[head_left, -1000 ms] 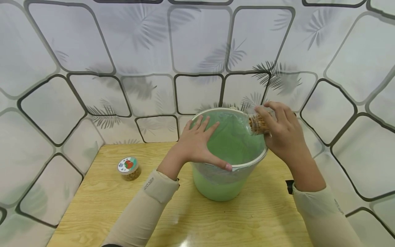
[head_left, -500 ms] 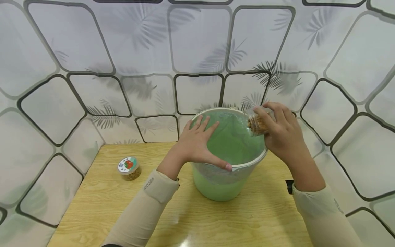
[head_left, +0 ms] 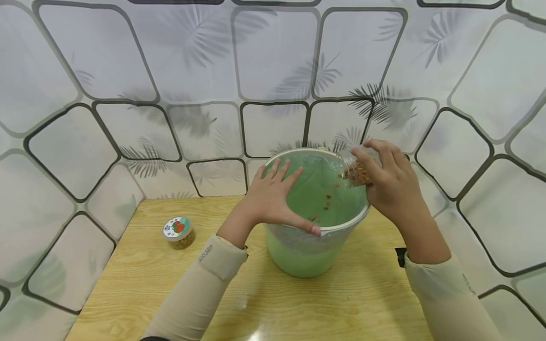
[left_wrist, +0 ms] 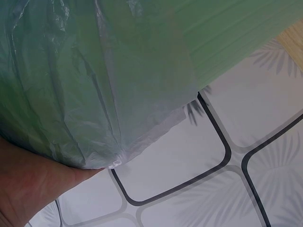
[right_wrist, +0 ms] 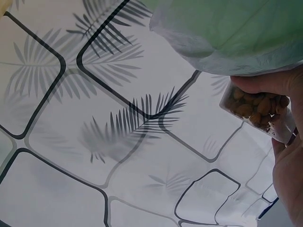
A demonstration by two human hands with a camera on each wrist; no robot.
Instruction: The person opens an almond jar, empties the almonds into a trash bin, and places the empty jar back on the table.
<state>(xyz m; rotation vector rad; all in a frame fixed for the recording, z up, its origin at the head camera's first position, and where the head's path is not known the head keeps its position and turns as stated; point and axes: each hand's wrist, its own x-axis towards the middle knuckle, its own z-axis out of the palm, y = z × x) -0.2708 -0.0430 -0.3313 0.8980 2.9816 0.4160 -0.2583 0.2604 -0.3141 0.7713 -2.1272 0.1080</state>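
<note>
While the left side of my head view matches half a second ago, the right side has changed. At far left, a lidded snack tub [head_left: 178, 233] with a red fruit print stands upright on the wood-grain tabletop [head_left: 170, 293], apart from both hands. Next I see the left hand [head_left: 273, 201], fingers straight and spread over the rim of a green bucket [head_left: 300, 263], thumb across its near edge; hand and bucket have not shifted. A clear plastic liner [head_left: 290, 233] is folded over that rim. Inside, the change shows: brown nuts [head_left: 328, 196] are now strung through the air below a clear jar [head_left: 357, 171], where I saw none falling before. At right, the right hand [head_left: 390, 184] grips that jar, tipped over the opening, so I judge the emptying has begun, with much of the load still inside.

I can't see where the nuts land, as the bucket's floor is out of sight. The left palm is hidden, so I can't tell how firmly it presses. My right wrist view suggests almonds, but it cuts off part of that hand. What fills the lidded tub is too small to identify.
</note>
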